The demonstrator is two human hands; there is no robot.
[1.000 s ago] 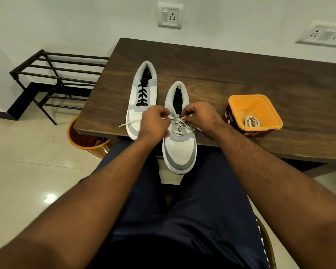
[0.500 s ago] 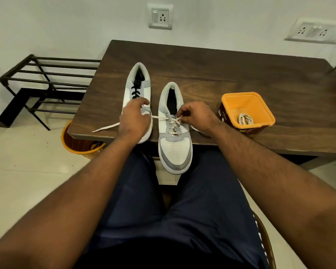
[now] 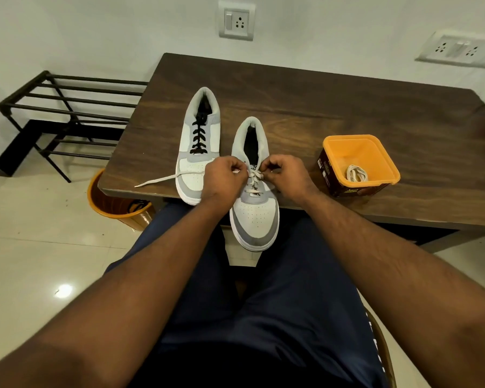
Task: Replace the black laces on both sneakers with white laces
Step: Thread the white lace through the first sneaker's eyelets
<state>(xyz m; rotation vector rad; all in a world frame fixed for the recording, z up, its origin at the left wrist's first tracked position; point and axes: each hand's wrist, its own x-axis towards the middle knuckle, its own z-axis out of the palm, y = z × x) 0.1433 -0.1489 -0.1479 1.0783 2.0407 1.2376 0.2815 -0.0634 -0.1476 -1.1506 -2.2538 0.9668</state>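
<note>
Between both hands [image 3: 256, 179] sat the right sneaker [image 3: 254, 211], each pinching its white lace [image 3: 254, 182]. Left hand [image 3: 224, 177] had returned from its outward pull, tightening that crossing; left-side sneaker [image 3: 199, 147] kept black laces [image 3: 198, 137].

Two grey-and-white sneakers, one with a black lace [image 3: 198, 135] and one with a white lace [image 3: 253, 182]; two bare hands; one orange plastic tub [image 3: 359, 163] holding one coiled white lace [image 3: 356, 174]; one dark wooden table [image 3: 347, 107].
</note>
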